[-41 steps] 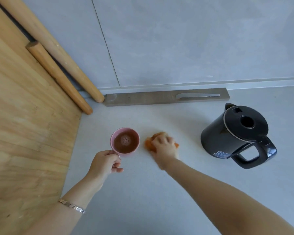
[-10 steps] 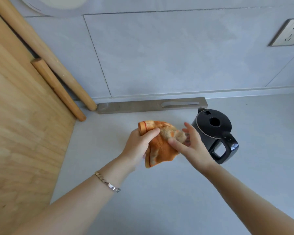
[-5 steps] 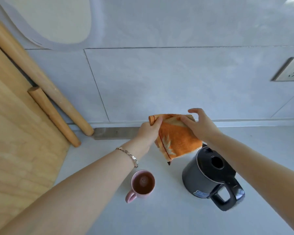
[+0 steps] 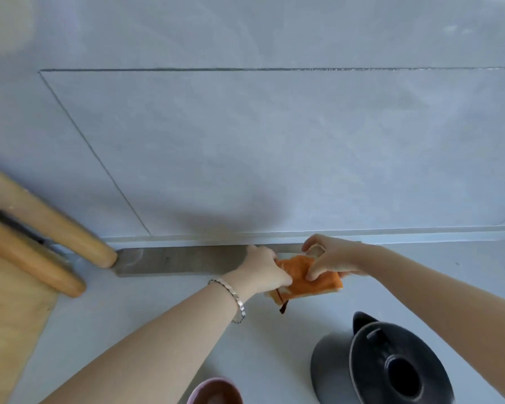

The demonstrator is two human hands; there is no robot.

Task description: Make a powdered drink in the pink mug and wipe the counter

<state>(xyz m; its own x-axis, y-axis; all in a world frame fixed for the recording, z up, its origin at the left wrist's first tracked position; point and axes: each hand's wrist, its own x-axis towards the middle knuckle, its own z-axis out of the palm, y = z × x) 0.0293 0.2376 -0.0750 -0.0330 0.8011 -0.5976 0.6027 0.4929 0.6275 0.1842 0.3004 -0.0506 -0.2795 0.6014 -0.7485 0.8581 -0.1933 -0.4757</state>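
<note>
Both my hands hold a folded orange cloth (image 4: pixel 306 282) low over the back of the pale counter (image 4: pixel 134 310), close to the wall. My left hand (image 4: pixel 264 269) grips its left side. On its right side and top are the fingers of my right hand (image 4: pixel 330 255). Whether the cloth touches the counter I cannot tell. Only the rim of the pink mug (image 4: pixel 216 389) shows at the bottom edge, under my left forearm.
A black kettle (image 4: pixel 391 365) stands at the bottom right, near my right forearm. A grey metal strip (image 4: pixel 175 260) lies along the wall. Two wooden rolling pins (image 4: pixel 41 246) lean at the left, above a wooden board (image 4: pixel 9 322).
My hands have carried the folded cloth from mid-air down to the back of the counter by the wall. The view has tilted up, so the mug and kettle sit lower in frame.
</note>
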